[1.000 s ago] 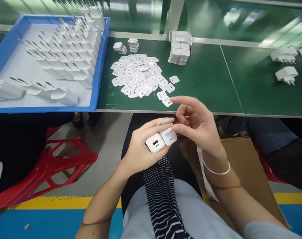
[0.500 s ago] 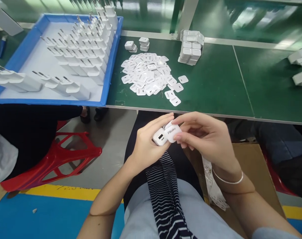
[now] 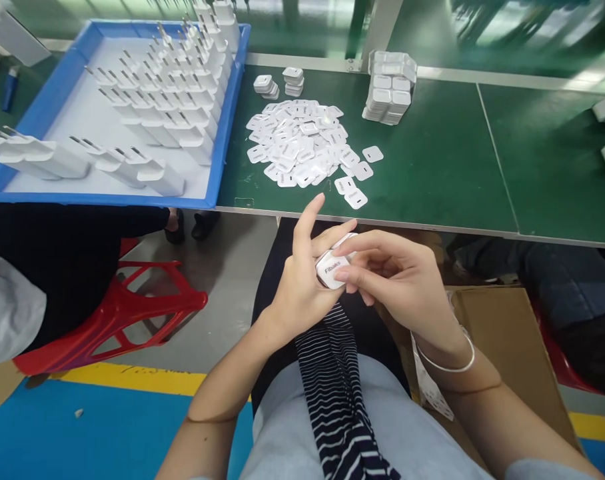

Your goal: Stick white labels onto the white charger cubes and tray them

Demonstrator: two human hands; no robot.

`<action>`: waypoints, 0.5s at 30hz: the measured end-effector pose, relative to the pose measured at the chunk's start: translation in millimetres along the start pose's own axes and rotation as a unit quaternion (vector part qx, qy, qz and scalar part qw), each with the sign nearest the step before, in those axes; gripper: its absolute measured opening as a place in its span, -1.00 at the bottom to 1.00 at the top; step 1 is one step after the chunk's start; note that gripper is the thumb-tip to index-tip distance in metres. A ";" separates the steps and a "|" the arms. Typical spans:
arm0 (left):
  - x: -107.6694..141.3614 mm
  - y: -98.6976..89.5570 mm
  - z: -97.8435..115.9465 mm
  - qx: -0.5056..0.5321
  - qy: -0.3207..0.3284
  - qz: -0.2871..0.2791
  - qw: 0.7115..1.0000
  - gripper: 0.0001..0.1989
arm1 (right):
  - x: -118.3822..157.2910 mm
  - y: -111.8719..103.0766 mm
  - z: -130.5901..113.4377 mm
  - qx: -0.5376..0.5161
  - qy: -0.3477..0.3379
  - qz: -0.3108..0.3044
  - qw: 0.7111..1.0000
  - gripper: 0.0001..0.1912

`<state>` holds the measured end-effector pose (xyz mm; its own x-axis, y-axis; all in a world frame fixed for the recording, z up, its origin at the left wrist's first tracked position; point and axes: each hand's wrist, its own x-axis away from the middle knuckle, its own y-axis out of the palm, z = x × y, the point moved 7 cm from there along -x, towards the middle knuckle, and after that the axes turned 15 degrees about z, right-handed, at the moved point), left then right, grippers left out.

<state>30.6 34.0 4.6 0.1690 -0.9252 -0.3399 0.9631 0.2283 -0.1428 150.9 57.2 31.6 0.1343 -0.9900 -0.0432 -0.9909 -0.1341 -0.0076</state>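
Note:
Above my lap, my left hand point(image 3: 295, 287) is wrapped round a white charger, its index finger raised. A small white faceplate point(image 3: 329, 269) with printed lettering lies over the charger's port end, hiding the ports. My right hand point(image 3: 402, 273) pinches this faceplate at its right edge between thumb and fingers. Behind it, another white piece point(image 3: 346, 243) shows between the hands; I cannot tell what it is. On the green table point(image 3: 447, 167) in front lies a loose pile of similar faceplates point(image 3: 300, 143), with several single ones near the table edge.
At the left stands a blue-rimmed tray point(image 3: 213, 173) with rows of white chargers point(image 3: 160, 177), pins up. Stacked white pieces point(image 3: 390, 93) stand behind the pile, with smaller stacks point(image 3: 293, 81) nearby. A person in dark clothing point(image 3: 77, 267) sits left beside a red stool point(image 3: 147, 300). A cardboard box point(image 3: 507, 347) is lower right.
The faceplate has moved left over the charger's face, covering ports that showed before. My left index finger has lifted, and my right hand has shifted slightly left.

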 end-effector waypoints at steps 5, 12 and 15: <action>-2.0 -1.9 4.2 -0.020 0.024 0.002 1.000 -0.10 | -2.1 1.7 1.9 0.004 -0.001 -0.007 1.000 -0.89; -2.7 -2.9 7.9 -0.052 0.059 -0.001 0.997 -0.11 | -0.7 1.3 3.2 0.015 -0.008 -0.007 1.000 -0.89; -1.7 -2.4 4.8 -0.038 0.040 -0.005 0.998 -0.10 | -0.1 1.6 3.4 0.017 -0.011 -0.006 1.000 -0.87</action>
<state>29.0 33.6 9.9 0.1398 -0.9007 -0.4114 0.9454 0.2450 -0.2151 149.3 57.2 28.3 0.1466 -0.9871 -0.0639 -0.9887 -0.1441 -0.0412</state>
